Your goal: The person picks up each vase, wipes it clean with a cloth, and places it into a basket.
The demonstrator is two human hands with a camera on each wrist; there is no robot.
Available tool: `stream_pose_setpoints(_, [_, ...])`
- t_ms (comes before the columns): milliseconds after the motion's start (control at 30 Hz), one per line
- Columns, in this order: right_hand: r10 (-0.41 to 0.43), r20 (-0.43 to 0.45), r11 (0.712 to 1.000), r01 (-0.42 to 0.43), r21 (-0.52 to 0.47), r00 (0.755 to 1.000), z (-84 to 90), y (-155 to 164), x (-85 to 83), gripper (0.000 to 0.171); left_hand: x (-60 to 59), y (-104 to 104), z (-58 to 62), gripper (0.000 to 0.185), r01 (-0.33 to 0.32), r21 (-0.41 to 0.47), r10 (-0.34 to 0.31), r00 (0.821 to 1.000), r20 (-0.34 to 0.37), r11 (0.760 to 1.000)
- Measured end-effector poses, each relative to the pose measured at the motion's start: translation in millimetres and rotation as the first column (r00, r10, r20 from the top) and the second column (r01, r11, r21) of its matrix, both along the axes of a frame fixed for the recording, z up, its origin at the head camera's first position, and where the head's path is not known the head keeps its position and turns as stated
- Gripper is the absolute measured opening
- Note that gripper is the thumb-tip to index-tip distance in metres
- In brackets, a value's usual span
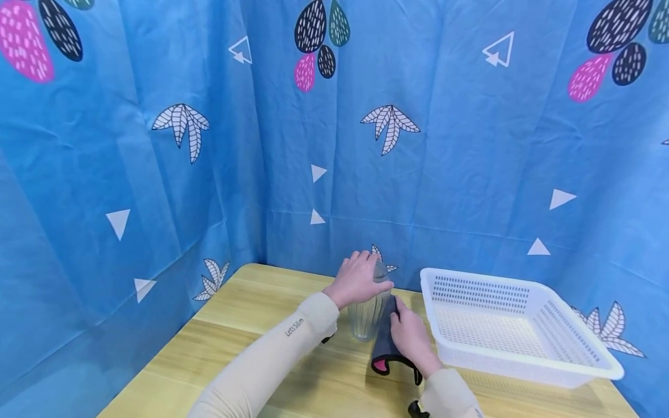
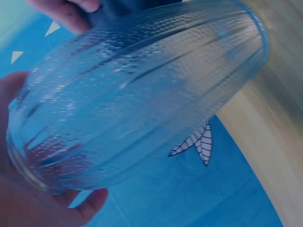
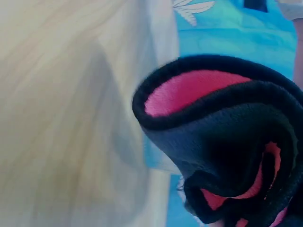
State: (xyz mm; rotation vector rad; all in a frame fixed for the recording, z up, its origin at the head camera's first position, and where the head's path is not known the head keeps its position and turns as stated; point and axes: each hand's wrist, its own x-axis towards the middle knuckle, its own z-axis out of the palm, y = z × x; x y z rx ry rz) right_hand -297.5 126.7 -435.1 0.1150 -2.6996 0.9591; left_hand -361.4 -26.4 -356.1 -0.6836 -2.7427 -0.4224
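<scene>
A tall clear glass vase (image 1: 362, 319) with ribbed, pebbled sides is above the wooden table, near its back. My left hand (image 1: 358, 281) grips it around the upper end; in the left wrist view, fingers (image 2: 92, 205) curl about the rim. Whether the vase's lower end touches the table, I cannot tell. My right hand (image 1: 412, 334) holds a folded dark grey cloth (image 1: 385, 342) with black edging and a pink underside, close along the vase's right side. In the right wrist view the cloth (image 3: 213, 137) hangs in loose folds and covers most of that hand.
A white perforated plastic basket (image 1: 522, 367) stands on the table to the right of my right hand. Pale wood tabletop (image 1: 251, 307) stretches to the left. A blue patterned curtain (image 1: 366, 191) hangs behind and at the left.
</scene>
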Motion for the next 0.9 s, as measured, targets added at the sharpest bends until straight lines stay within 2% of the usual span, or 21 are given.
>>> stream_pose_setpoints(133, [-0.025, -0.074, 0.998, 0.020, -0.065, 0.997, 16.6, 0.4, 5.2, 0.054, 4.0, 0.7, 6.3, 0.077, 0.006, -0.026, -0.005, 0.999, 0.044, 1.000])
stream_pose_setpoints(267, [-0.029, -0.168, 0.991, 0.007, -0.132, 0.985, 30.3, -0.4, 7.2, 0.055, 6.6, 2.9, 11.2, 0.070, 0.036, -0.031, -0.034, 0.996, 0.081, 0.999])
stream_pose_setpoints(400, [-0.038, -0.204, 0.992, 0.013, -0.126, 0.978, 34.2, -4.4, 2.0, 0.057, 4.7, 3.2, 10.9, 0.068, 0.059, -0.027, -0.057, 0.995, 0.076, 0.998])
stream_pose_setpoints(633, [-0.060, -0.114, 0.998, 0.062, 0.017, 0.992, 23.7, -2.1, -15.1, 0.056, -2.3, 2.7, 9.7, 0.067, 0.109, 0.013, -0.109, 0.992, 0.065, 0.994])
stream_pose_setpoints(767, [-0.021, -0.023, 0.996, 0.023, 0.092, 1.000, 4.7, 0.3, -24.2, 0.053, -2.9, -0.4, 8.0, 0.069, 0.116, 0.047, -0.120, 0.989, 0.086, 0.992])
stream_pose_setpoints(900, [0.018, 0.072, 0.990, -0.028, 0.141, 0.997, -16.6, 1.4, -25.8, 0.051, -3.1, -1.4, 3.4, 0.069, 0.119, 0.061, -0.124, 0.988, 0.094, 0.991])
